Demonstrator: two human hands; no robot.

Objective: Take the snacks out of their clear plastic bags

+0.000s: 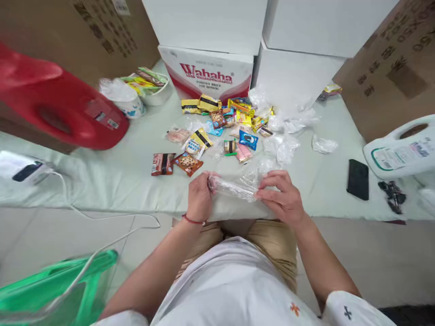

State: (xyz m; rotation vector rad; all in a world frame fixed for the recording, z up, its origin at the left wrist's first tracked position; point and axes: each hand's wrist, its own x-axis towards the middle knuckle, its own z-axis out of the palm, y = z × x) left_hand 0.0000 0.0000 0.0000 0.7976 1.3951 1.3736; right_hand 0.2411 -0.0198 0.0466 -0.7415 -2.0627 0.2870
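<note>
Between my hands, just above the table's near edge, a clear plastic bag (234,188) is stretched sideways in a narrow folded strip. My left hand (200,192) is closed on its left end, a red cord round the wrist. At the other end, my right hand (281,194) pinches the plastic between thumb and fingers. Beyond them lies a loose heap of wrapped snacks, among them a blue packet (248,139), a pink one (243,153) and a yellow one (200,138). Two brown packets, one a cookie packet (188,163), lie nearer on the left. Crumpled clear bags (287,147) spread right of the heap.
A red jug (61,99), a paper cup (131,106) and a white bowl of packets (159,95) stand left. A Wahaha carton (207,74) is behind. On the right are a phone (358,179) and a white jug (404,149). A white cable (112,217) hangs over the left edge.
</note>
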